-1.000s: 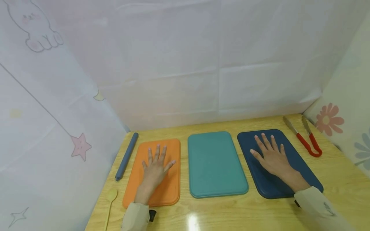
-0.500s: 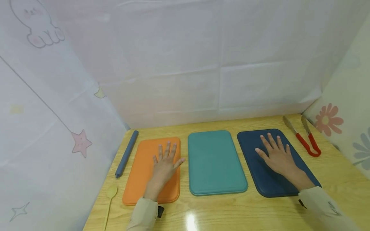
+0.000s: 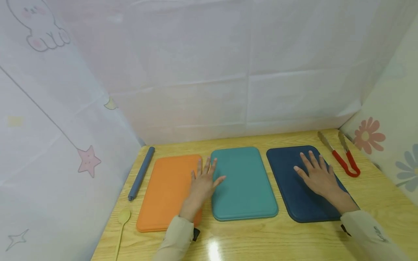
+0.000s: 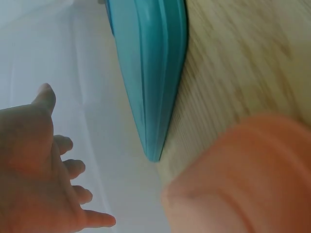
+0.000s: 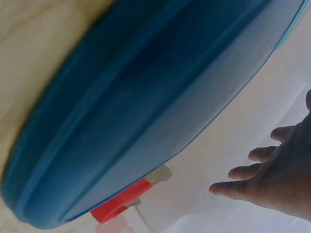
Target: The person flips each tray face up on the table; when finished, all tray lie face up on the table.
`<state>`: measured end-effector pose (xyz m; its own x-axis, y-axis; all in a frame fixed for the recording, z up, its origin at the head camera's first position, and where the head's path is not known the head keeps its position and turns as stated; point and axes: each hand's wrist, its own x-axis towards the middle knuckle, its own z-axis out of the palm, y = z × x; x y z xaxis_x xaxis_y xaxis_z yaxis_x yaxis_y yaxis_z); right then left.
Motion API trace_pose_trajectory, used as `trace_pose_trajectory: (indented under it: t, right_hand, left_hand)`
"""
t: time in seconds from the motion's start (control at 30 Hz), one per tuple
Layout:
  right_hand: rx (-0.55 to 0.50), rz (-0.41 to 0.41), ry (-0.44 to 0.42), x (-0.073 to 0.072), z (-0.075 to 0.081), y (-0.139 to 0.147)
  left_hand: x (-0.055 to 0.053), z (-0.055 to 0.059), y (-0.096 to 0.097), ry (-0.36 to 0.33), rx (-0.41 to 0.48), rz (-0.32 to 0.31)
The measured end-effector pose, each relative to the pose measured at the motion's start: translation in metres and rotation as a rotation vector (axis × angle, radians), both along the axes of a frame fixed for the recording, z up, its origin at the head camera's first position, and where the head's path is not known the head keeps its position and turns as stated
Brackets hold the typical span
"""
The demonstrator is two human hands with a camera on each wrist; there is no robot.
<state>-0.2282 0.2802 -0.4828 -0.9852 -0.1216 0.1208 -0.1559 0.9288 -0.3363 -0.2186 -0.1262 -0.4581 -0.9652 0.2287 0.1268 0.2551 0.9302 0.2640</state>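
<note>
One left hand point(image 3: 201, 186), one right hand point(image 3: 320, 182), above boards point(image 3: 245, 188) (sleeve lettering point(image 3: 380, 234) unreadable)

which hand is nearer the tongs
Right: the right hand is over the navy board next to the tongs; the left hand is farther away, around the gap between the orange board and teal board.

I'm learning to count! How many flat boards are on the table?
3: an orange board on the left, a teal board in the middle and a dark blue board on the right. Any tucked underneath wouldn't show.
</note>
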Motion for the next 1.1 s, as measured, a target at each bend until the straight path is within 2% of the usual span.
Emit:
trace_pose_trajectory:
  t: [0.17, 0.37, 0.73, 1.1]
  right_hand:
    - [-0.006, -0.008, -0.021, -0.001, -0.003, 0.008]
    - [-0.012, -0.025, -0.008, -0.003, -0.012, 0.021]
    - [-0.009, -0.048, -0.024, -0.006, -0.012, 0.035]
    - [-0.002, -0.066, -0.027, -0.007, -0.017, 0.048]
  left_hand:
    - [-0.001, 0.003, 0.017, 0.008, -0.008, -0.024]
    - [-0.007, 0.0, 0.042, 0.014, 0.017, -0.062]
    - [-0.019, 0.008, 0.083, -0.009, -0.03, -0.079]
    - [-0.023, 0.003, 0.121, -0.021, -0.058, -0.119]
